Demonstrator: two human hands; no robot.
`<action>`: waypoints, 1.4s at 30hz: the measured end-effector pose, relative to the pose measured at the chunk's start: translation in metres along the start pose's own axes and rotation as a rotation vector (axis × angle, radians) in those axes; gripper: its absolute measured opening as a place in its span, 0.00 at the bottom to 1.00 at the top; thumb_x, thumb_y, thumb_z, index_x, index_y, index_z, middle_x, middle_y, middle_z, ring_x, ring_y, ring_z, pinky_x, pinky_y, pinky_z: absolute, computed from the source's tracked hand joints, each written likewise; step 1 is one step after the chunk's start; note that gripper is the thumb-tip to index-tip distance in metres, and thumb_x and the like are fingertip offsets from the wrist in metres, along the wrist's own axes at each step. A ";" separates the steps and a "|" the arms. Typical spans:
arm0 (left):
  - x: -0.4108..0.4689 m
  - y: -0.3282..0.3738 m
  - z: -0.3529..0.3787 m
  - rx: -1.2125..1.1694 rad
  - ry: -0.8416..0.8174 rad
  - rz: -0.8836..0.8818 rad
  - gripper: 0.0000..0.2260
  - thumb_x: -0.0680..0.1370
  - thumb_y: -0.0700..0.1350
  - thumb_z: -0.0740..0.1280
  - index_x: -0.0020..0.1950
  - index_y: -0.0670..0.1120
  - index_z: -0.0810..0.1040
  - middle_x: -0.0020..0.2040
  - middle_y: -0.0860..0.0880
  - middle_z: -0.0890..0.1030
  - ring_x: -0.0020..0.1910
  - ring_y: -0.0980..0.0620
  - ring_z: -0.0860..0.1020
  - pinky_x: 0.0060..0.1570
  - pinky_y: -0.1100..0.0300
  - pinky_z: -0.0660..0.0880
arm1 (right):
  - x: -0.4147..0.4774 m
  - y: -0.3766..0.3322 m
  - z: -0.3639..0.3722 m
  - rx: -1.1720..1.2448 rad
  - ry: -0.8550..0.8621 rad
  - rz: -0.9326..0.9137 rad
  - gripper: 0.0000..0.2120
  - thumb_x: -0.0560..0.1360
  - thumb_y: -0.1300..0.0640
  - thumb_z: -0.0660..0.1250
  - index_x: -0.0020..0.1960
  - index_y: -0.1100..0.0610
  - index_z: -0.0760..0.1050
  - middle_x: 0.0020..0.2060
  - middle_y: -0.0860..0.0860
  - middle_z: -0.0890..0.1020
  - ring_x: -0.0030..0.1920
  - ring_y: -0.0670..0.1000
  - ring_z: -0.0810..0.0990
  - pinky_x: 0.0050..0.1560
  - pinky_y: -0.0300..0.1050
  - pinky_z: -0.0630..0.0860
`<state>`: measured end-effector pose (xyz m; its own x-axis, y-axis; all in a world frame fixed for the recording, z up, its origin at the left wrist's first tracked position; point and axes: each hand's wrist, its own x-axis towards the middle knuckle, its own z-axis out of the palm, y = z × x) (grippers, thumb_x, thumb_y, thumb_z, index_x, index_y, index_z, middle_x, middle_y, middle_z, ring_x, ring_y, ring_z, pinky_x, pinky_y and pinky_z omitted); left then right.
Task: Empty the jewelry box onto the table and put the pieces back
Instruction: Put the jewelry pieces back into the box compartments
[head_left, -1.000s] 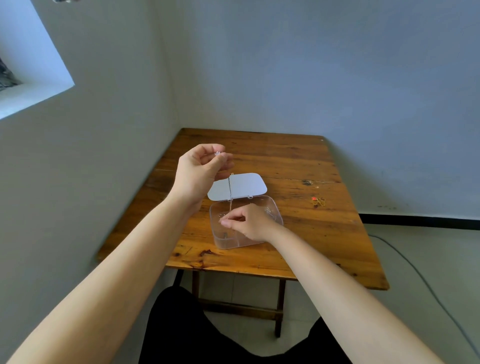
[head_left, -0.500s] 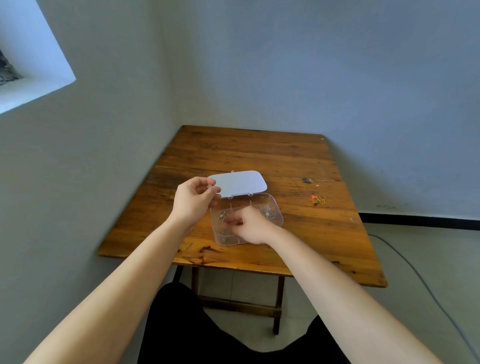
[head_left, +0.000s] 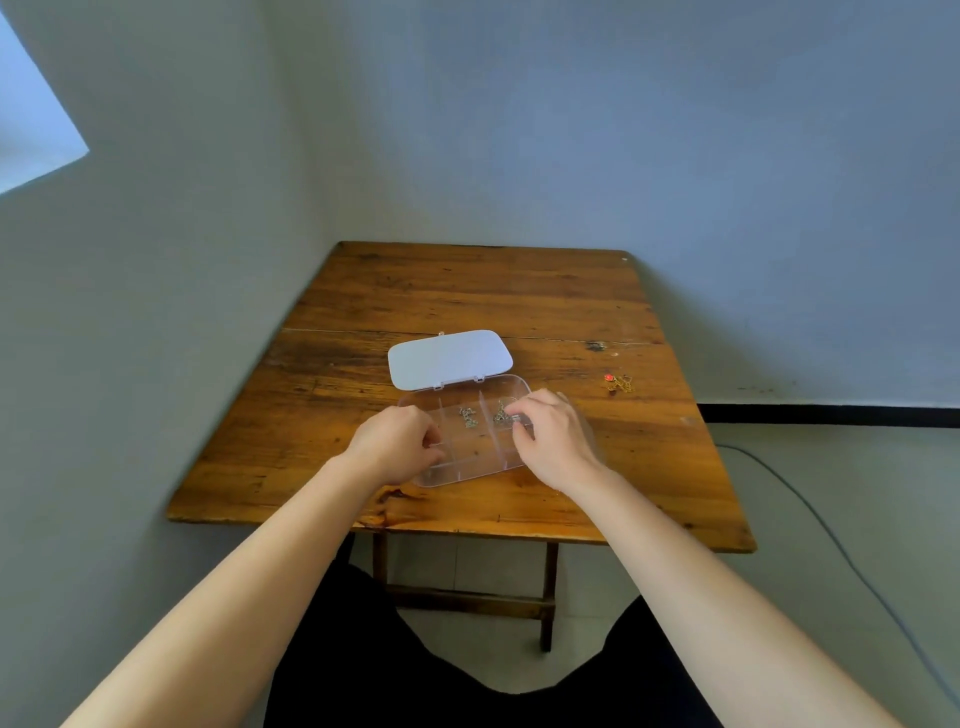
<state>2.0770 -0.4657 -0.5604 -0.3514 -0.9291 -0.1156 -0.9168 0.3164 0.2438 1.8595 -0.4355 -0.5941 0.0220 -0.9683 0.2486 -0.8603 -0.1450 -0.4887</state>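
A pale grey wall (head_left: 130, 364) runs down my left, meeting a second grey wall (head_left: 623, 130) in the corner behind a worn brown plank table (head_left: 467, 291). My left hand (head_left: 397, 447) curls at the left end of a clear plastic jewelry box with dividers (head_left: 467, 452), fingers bent inward on its rim; whether they pinch anything I cannot tell. The box sits near the table's front edge, its white rounded lid (head_left: 449, 358) folded back flat behind it. Small silver-toned pieces (head_left: 468, 417) lie in the far compartments. My right hand (head_left: 556, 441) rests over the box's right end, fingertips (head_left: 517, 422) loosely pinched at a piece there. Well to the right, a gold chain with a red bead (head_left: 618, 383) lies on bare wood. A grey cable (head_left: 831, 535) trails across the pale floor (head_left: 857, 493)
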 end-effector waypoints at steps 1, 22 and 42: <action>0.002 0.000 -0.001 0.005 -0.006 0.001 0.08 0.76 0.51 0.71 0.52 0.50 0.84 0.47 0.53 0.84 0.40 0.55 0.80 0.38 0.59 0.81 | -0.003 0.002 0.000 0.053 0.009 0.001 0.13 0.80 0.60 0.63 0.63 0.54 0.79 0.60 0.49 0.79 0.61 0.49 0.74 0.54 0.38 0.71; 0.134 0.102 0.030 0.239 -0.144 0.267 0.24 0.84 0.56 0.48 0.79 0.49 0.62 0.81 0.45 0.58 0.80 0.44 0.53 0.76 0.40 0.48 | 0.045 0.133 -0.031 -0.148 -0.006 0.519 0.27 0.82 0.45 0.60 0.77 0.53 0.62 0.69 0.57 0.68 0.68 0.58 0.69 0.56 0.53 0.75; 0.166 0.098 0.041 0.316 -0.141 0.208 0.26 0.76 0.55 0.54 0.74 0.54 0.69 0.77 0.45 0.66 0.72 0.42 0.66 0.68 0.36 0.55 | 0.192 0.158 -0.023 0.135 0.241 0.389 0.12 0.83 0.50 0.60 0.60 0.54 0.78 0.54 0.49 0.82 0.48 0.47 0.76 0.40 0.33 0.66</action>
<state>1.9211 -0.5809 -0.5947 -0.5384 -0.8102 -0.2317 -0.8286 0.5591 -0.0296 1.7163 -0.6400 -0.6045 -0.4214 -0.8835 0.2048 -0.7067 0.1783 -0.6847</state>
